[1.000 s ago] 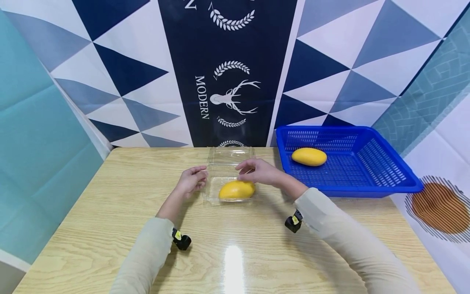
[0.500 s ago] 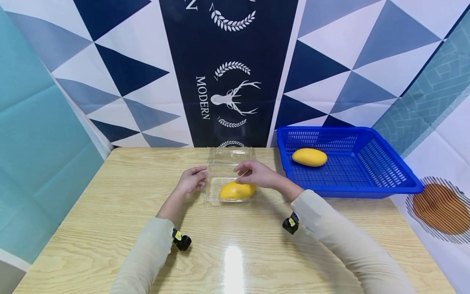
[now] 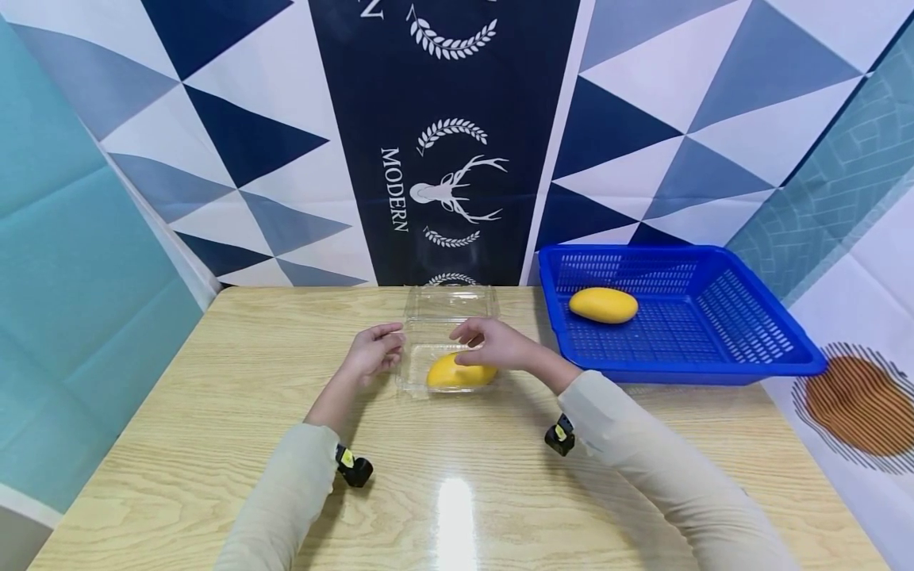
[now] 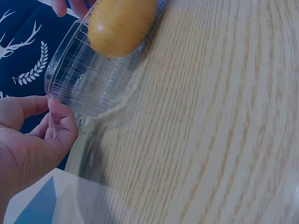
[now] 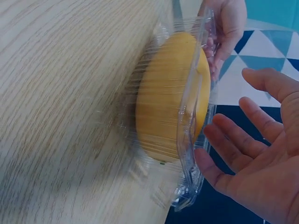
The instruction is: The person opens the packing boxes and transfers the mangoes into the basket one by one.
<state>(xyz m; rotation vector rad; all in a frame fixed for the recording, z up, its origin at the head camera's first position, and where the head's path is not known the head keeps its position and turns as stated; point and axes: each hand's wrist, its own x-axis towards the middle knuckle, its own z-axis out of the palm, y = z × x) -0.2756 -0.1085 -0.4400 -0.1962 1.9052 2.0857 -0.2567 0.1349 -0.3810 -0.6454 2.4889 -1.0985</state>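
Note:
A clear plastic clamshell box (image 3: 420,358) sits on the table, its lid (image 3: 451,303) folded back toward the wall. One yellow mango (image 3: 450,373) lies in its base, toward the right side. With thumb and fingertips my left hand (image 3: 374,350) pinches the box's left rim, as the left wrist view shows. My right hand (image 3: 496,346) hovers over the mango and the box's right side, holding nothing. Seen from the right wrist, the fingers of that right hand (image 5: 254,154) are spread and loosely bent beside the box's rim, and the mango (image 5: 170,100) shows through the ribbed plastic.
To the right stands a blue plastic basket (image 3: 685,374) with slotted walls. A second mango (image 3: 603,305) lies inside it, at the left. The wooden table (image 3: 250,381) meets a patterned cloth wall (image 3: 457,95) right behind the box.
My right hand has shifted slightly left and down over the mango, and its fingers have come off the mango's upper side. The left hand, box and mango have stayed in place.

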